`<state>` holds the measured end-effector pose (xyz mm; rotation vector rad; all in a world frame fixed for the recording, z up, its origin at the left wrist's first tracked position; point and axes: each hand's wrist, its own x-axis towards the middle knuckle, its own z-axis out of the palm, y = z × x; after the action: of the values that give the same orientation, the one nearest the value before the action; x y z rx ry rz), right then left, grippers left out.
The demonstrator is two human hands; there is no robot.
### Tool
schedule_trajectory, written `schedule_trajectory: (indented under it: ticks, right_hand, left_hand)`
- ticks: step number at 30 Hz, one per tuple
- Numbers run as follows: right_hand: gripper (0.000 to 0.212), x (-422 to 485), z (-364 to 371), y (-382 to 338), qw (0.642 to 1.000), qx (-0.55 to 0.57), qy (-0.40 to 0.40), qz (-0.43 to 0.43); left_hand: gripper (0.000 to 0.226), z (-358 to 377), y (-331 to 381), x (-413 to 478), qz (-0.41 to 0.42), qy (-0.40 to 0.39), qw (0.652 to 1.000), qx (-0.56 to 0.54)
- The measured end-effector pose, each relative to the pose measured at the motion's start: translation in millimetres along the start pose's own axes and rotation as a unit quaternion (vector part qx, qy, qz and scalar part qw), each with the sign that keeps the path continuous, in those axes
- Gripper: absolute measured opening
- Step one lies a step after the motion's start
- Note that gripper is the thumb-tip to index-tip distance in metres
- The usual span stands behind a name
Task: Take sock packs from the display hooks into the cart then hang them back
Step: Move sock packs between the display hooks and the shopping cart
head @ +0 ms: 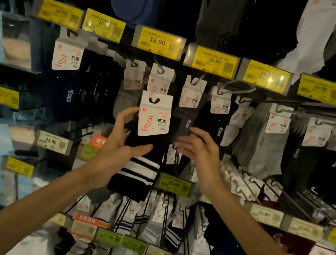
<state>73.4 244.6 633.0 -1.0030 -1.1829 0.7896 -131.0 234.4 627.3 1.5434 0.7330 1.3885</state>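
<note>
A black sock pack with white stripes and a white card header [153,116] is held up in front of the display. My left hand [122,142] grips it from the left, thumb across the black sock body and fingers behind it. The header's hook hole sits below a hanging pack on a display hook [161,70], apart from it. My right hand [198,150] hovers just right of the pack with fingers spread and blurred, holding nothing. The cart is out of sight.
Rows of sock packs hang on metal hooks [235,89] across the wall, under yellow price tags [158,42] marked 16.90. Lower rows carry 25.90 tags [173,184] and striped white packs. Long bare hook rods jut out at the right [319,118].
</note>
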Motion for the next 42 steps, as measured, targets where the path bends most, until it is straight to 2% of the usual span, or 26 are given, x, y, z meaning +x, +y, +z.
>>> schedule_trajectory:
  ticks: [3,5,11,16,19,25,30,33,38,42]
  right_hand:
    - [0.03,-61,-11,2,0.996,0.023,-0.074,0.037]
    - [0.027,-90,-18,13,0.995,0.011,-0.086,0.043]
    - [0.018,-138,-43,58,0.995,-0.02,-0.023,0.097]
    - [0.006,-170,-65,101,0.983,-0.011,-0.002,0.185]
    - [0.008,-190,-74,129,0.969,0.015,0.007,0.245]
    - [0.013,-219,-73,182,0.934,0.127,0.092,0.321]
    - [0.029,-247,-88,220,0.916,0.105,0.132,0.365]
    - [0.023,-259,-110,238,0.91,0.079,0.138,0.384]
    - [0.017,-257,-142,275,0.902,0.048,0.141,0.406]
    - [0.024,-236,-157,300,0.889,0.055,0.141,0.433]
  left_hand:
    - [0.089,16,-20,-32,-0.04,-0.026,0.999,-0.006]
    - [0.088,28,-36,-55,-0.074,-0.053,0.996,-0.002]
    - [0.083,56,-91,-116,-0.164,-0.105,0.981,-0.027]
    - [0.085,70,-140,-159,-0.23,-0.118,0.966,-0.028]
    - [0.086,73,-164,-177,-0.264,-0.142,0.954,-0.02]
    - [0.079,88,-201,-205,-0.326,-0.172,0.929,-0.034]
    - [0.085,115,-248,-227,-0.371,-0.197,0.907,-0.009]
    - [0.083,133,-279,-240,-0.383,-0.211,0.899,0.009]
    - [0.07,156,-317,-232,-0.433,-0.185,0.881,0.041]
    - [0.031,169,-340,-199,-0.484,-0.157,0.858,0.073]
